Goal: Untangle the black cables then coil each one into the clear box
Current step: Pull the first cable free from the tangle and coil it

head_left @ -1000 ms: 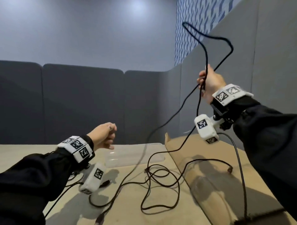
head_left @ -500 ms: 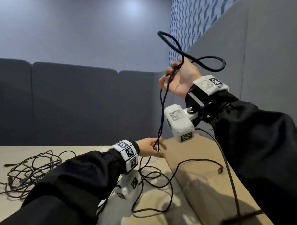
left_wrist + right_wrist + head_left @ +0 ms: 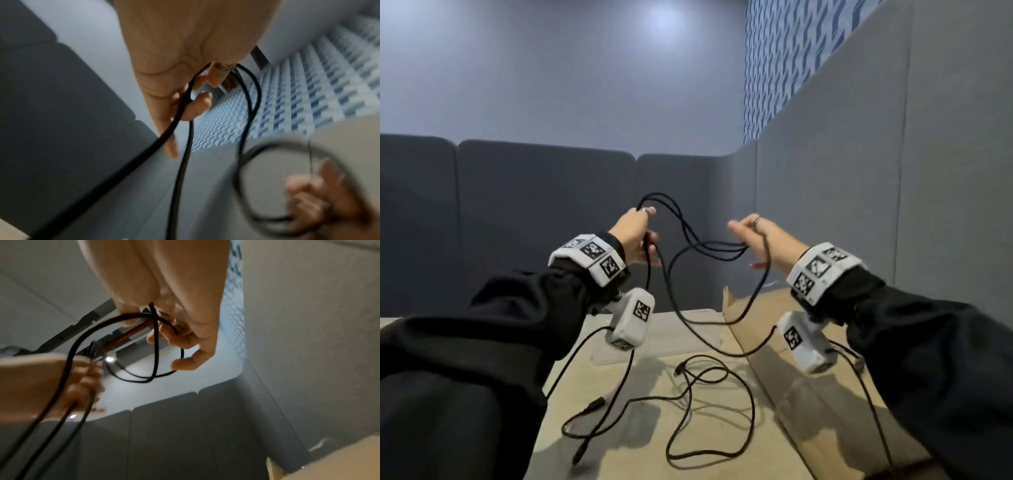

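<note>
One black cable (image 3: 690, 236) hangs in a few slack loops between my two raised hands. My left hand (image 3: 643, 229) grips one end of the loops, its fingers (image 3: 202, 104) curled round the strands. The other end is hooked in the curled fingers (image 3: 185, 340) of my right hand (image 3: 748, 236). From both hands the black cable drops to the table, where its tail (image 3: 722, 380) lies in loose curves. The clear box (image 3: 671, 342) stands on the table below my hands, partly hidden by my left wrist camera.
An open cardboard box (image 3: 825, 428) lies at the right of the table, with a stretch of cable draped over its flap. Grey padded panels close off the table at the back and right. Thin black leads run from both wrist cameras.
My right hand dropped from high overhead to chest level. My left hand rose off the table with the cable. The cable now forms loops between both hands.
</note>
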{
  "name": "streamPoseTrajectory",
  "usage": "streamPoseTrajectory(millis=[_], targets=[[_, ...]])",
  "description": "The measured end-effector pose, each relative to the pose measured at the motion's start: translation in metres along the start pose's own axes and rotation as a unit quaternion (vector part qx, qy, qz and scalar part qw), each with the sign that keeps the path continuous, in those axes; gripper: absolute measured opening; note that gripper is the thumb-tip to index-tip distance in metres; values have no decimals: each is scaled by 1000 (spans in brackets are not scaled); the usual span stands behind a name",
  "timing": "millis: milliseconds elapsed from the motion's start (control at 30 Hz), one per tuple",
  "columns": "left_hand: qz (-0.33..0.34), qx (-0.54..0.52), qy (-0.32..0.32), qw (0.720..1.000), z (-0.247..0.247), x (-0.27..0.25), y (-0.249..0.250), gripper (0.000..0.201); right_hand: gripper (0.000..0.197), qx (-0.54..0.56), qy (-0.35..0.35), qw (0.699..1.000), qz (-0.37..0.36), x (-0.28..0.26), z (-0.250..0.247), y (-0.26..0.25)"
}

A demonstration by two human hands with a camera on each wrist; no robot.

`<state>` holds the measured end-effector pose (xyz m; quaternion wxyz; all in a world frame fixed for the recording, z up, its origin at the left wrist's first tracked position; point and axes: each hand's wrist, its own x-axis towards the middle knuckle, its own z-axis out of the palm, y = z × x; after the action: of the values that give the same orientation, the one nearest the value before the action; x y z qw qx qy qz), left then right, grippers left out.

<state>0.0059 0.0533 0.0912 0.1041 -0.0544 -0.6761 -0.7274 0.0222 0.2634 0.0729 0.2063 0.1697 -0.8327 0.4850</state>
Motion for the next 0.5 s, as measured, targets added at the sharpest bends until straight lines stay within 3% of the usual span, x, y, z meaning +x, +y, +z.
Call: streamPoseTrajectory(millis=[67, 133, 233, 367, 500], targets=[[-24, -104, -55, 993, 0, -12, 16, 11, 34, -9, -66, 998, -3, -9, 24, 4], [-14, -189, -97, 977, -1, -22, 29, 22, 56, -41, -137, 990, -17, -16, 43, 5], [20, -260, -121, 958, -3, -33, 43, 30, 61, -12, -190, 981, -46, -26, 70, 4], [68, -346, -111, 929, -5, -43, 59, 46, 89, 162, -222, 960, -58, -29, 92, -4], [122, -361, -64, 922, -20, -45, 68, 43, 85, 220, -234, 945, -61, -32, 95, -19]])
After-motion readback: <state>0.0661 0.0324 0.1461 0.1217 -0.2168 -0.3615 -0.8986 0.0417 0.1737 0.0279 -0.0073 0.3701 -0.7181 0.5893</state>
